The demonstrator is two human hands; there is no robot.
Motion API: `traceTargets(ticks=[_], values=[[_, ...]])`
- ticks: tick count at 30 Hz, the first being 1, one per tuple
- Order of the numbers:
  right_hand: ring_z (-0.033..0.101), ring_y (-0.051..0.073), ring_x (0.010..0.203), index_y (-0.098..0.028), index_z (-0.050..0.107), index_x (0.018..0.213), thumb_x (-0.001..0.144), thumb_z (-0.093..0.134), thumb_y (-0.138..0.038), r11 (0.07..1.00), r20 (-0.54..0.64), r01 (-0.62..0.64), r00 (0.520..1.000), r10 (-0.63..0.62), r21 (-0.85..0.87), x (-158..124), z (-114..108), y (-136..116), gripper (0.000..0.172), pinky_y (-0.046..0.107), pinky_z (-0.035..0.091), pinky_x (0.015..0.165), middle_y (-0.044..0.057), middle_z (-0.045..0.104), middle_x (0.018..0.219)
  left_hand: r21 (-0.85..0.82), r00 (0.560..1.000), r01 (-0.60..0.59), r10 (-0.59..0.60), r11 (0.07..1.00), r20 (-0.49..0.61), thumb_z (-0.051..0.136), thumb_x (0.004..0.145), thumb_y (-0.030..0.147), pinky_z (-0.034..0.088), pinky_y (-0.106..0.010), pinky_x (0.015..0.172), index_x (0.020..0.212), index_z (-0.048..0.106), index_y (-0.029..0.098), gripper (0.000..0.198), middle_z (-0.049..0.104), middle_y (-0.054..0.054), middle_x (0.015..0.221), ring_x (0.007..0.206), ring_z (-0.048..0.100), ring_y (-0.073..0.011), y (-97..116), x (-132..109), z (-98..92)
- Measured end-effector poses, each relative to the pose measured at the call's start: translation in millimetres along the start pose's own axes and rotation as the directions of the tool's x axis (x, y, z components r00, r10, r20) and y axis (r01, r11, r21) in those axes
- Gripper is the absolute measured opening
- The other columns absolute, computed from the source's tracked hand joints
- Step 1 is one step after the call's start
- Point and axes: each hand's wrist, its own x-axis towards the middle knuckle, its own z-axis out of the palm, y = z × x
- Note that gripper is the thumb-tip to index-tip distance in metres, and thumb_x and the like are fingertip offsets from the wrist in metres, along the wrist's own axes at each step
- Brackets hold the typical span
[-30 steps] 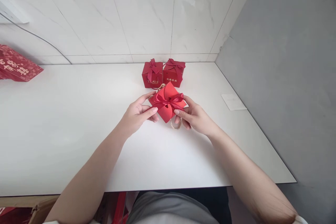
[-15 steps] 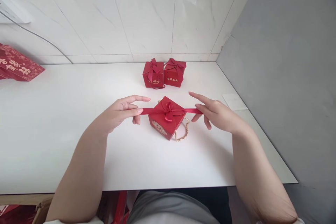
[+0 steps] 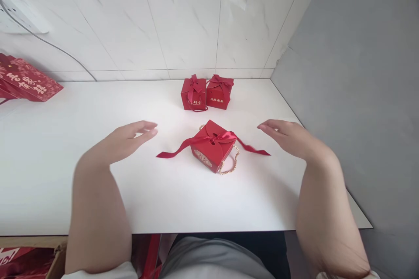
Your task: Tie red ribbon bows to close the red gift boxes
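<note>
A small red gift box (image 3: 212,150) with a gold rope handle stands on the white table (image 3: 183,196) in front of me. Its red ribbon (image 3: 175,149) lies undone, one tail trailing left and one right across the tabletop. My left hand (image 3: 122,141) hovers to the left of the box, fingers stretched out and empty. My right hand (image 3: 290,137) hovers to the right, fingers likewise extended and holding nothing. Neither hand touches the box or the ribbon.
Two more red gift boxes (image 3: 194,93) (image 3: 219,91) with tied bows stand side by side at the back by the marble wall. Red printed bags (image 3: 26,83) lie at the far left. A grey wall (image 3: 360,96) borders the table's right side.
The hands first held the bow, then pulled the ribbon ends apart, untying it. Now both have let go and drawn outward; the ribbon tails have dropped onto the table.
</note>
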Motion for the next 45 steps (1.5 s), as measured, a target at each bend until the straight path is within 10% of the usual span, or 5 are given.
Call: traceTargets(ticks=[5, 13, 24, 36, 45], values=[[0.063, 0.026, 0.107, -0.027, 0.067, 0.105, 0.096, 0.046, -0.059, 0.878, -0.07, 0.334, 0.941, -0.331, 0.342, 6, 34, -34, 0.039, 0.038, 0.048, 0.089, 0.005, 0.07, 0.115, -0.131, 0.929, -0.369, 0.365, 0.92, -0.054, 0.062, 0.086, 0.059, 0.052, -0.037, 0.092, 0.118, 0.06, 0.029, 0.044, 0.065, -0.004, 0.125, 0.112, 0.062, -0.024, 39, 7, 43.2], [0.051, 0.014, 0.068, -0.023, 0.051, 0.076, 0.088, 0.067, -0.047, 0.72, -0.022, 0.35, 0.906, -0.423, 0.6, 9, 62, -44, 0.031, 0.03, 0.042, 0.064, -0.003, 0.055, 0.076, 0.209, 0.578, -0.751, 0.777, 0.626, -0.25, 0.055, 0.097, 0.026, 0.052, -0.029, 0.08, 0.096, 0.071, 0.021, 0.017, 0.068, -0.003, 0.096, 0.091, 0.062, -0.0157, 49, 4, 83.9], [0.039, 0.012, 0.059, -0.02, 0.061, 0.069, 0.084, 0.07, -0.054, 0.739, 0.2, 0.205, 0.886, -0.419, 0.641, 0, 45, -42, 0.038, 0.029, 0.032, 0.056, -0.002, 0.047, 0.065, -0.348, 0.947, -0.293, 0.321, 0.891, 0.026, 0.056, 0.093, 0.05, 0.032, -0.021, 0.044, 0.063, 0.048, 0.018, 0.044, 0.04, 0.004, 0.059, 0.05, 0.034, -0.0074, 51, 0, 61.4], [0.052, 0.025, 0.126, -0.022, 0.066, 0.067, 0.093, 0.057, -0.055, 0.655, 0.108, 0.224, 0.898, -0.426, 0.722, 0, 52, -45, 0.044, 0.042, 0.033, 0.112, 0.003, 0.062, 0.131, -0.578, 0.877, -0.1, 0.346, 0.81, 0.334, 0.06, 0.092, 0.038, 0.054, -0.025, 0.062, 0.08, 0.069, 0.018, 0.025, 0.072, -0.005, 0.074, 0.065, 0.066, -0.0141, 39, 9, 43.2], [0.048, 0.028, 0.137, -0.025, 0.075, 0.077, 0.092, 0.056, -0.061, 0.651, 0.173, 0.14, 0.903, -0.392, 0.746, 2, 56, -48, 0.044, 0.046, 0.026, 0.121, 0.003, 0.062, 0.138, -0.587, 0.829, -0.118, 0.405, 0.801, 0.387, 0.054, 0.087, 0.023, 0.061, -0.033, 0.063, 0.091, 0.076, 0.02, 0.023, 0.076, -0.01, 0.082, 0.069, 0.071, -0.0203, 31, 13, 39.0]])
